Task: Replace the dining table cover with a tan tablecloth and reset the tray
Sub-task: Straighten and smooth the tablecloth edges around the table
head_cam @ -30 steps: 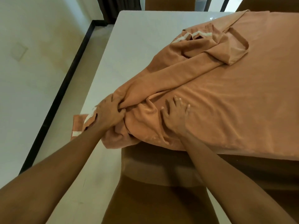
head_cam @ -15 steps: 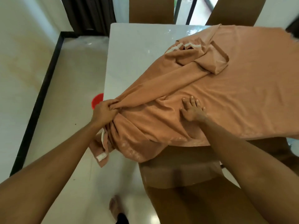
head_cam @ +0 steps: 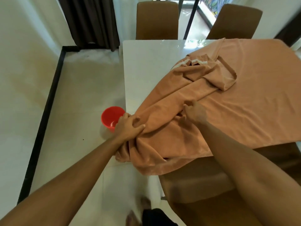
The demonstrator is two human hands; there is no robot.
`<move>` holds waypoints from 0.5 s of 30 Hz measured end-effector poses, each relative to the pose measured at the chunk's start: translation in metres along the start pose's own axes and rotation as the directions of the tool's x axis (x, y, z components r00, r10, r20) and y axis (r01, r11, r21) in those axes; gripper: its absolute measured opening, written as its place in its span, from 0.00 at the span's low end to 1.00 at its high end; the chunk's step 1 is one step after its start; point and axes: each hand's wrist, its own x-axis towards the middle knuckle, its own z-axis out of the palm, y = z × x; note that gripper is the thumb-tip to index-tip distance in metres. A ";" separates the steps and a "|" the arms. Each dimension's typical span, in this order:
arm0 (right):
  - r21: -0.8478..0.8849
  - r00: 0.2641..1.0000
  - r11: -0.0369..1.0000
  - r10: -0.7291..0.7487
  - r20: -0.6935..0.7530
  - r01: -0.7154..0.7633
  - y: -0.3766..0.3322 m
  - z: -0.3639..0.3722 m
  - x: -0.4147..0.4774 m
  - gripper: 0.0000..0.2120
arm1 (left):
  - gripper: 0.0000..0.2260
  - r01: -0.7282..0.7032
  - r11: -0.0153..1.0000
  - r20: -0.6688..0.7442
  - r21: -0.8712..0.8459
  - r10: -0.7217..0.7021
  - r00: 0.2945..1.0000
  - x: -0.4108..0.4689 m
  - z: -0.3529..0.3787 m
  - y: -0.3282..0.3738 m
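White table [head_cam: 146, 66]: tan tablecloth [head_cam: 244, 103] bunched, partly spread over right side.

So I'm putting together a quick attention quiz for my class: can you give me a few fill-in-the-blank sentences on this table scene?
1. The left hand grips the tablecloth at the table's corner; on the floor beside that corner stands a ____ bucket.
2. At the table's far side stand ____ brown chairs.
3. The right hand pinches a fold of the ____.
4. The table's bare white top shows on the tablecloth's ____ side.
Missing words: red; two; tablecloth; left.
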 end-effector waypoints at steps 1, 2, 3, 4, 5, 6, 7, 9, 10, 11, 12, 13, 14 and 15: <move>0.062 1.000 0.998 0.016 -0.011 -0.015 -0.007 0.002 0.005 0.18 | 0.23 -0.017 1.000 0.011 0.004 0.016 1.000 0.010 -0.001 0.002; 0.098 0.999 0.995 0.021 -0.026 -0.018 -0.012 0.003 0.011 0.19 | 0.21 -0.030 1.000 0.021 0.007 0.030 0.999 0.019 -0.001 0.004; 0.104 0.998 0.994 0.018 -0.055 -0.012 -0.018 0.005 0.023 0.20 | 0.20 -0.050 0.999 0.035 0.022 0.049 0.998 0.034 -0.003 0.007; 0.089 0.996 0.996 0.010 -0.084 -0.002 -0.022 0.005 0.033 0.20 | 0.19 -0.068 0.997 0.050 0.038 0.066 0.997 0.042 -0.004 0.010; 0.081 0.993 0.997 0.014 -0.118 -0.005 -0.026 0.007 0.049 0.21 | 0.19 -0.099 0.994 0.076 0.056 0.094 0.993 0.060 -0.004 0.013; 0.087 0.991 0.996 0.018 -0.132 -0.007 -0.030 0.008 0.060 0.22 | 0.20 -0.127 0.990 0.109 0.063 0.120 0.987 0.068 -0.004 0.015; 0.094 0.991 0.995 0.028 -0.134 -0.015 -0.034 0.010 0.072 0.22 | 0.20 -0.159 0.985 0.132 0.066 0.150 0.980 0.077 -0.002 0.016; 0.096 0.991 0.994 0.063 -0.118 -0.051 -0.043 0.012 0.097 0.25 | 0.19 -0.227 0.972 0.172 0.068 0.213 0.962 0.096 0.004 0.021; 0.103 0.988 0.990 0.105 -0.115 -0.093 -0.045 0.015 0.111 0.26 | 0.18 -0.254 0.965 0.196 0.069 0.237 0.952 0.110 0.007 0.024; 0.101 0.983 0.987 0.137 -0.119 -0.125 -0.046 0.016 0.123 0.26 | 0.18 -0.279 0.958 0.207 0.069 0.260 0.943 0.121 0.011 0.027; 0.093 0.982 0.985 0.157 -0.107 -0.147 -0.044 0.018 0.132 0.26 | 0.18 -0.293 0.954 0.212 0.067 0.273 0.938 0.131 0.015 0.031; 0.090 0.982 0.983 0.166 -0.091 -0.158 -0.042 0.019 0.135 0.27 | 0.18 -0.303 0.951 0.217 0.067 0.282 0.934 0.134 0.016 0.035; 0.095 0.979 0.979 0.187 -0.085 -0.179 -0.037 0.018 0.146 0.26 | 0.18 -0.316 0.946 0.231 0.067 0.294 0.927 0.147 0.019 0.042; 0.116 0.975 0.973 0.208 -0.075 -0.198 -0.034 0.016 0.159 0.24 | 0.17 -0.326 0.943 0.248 0.070 0.300 0.921 0.160 0.022 0.048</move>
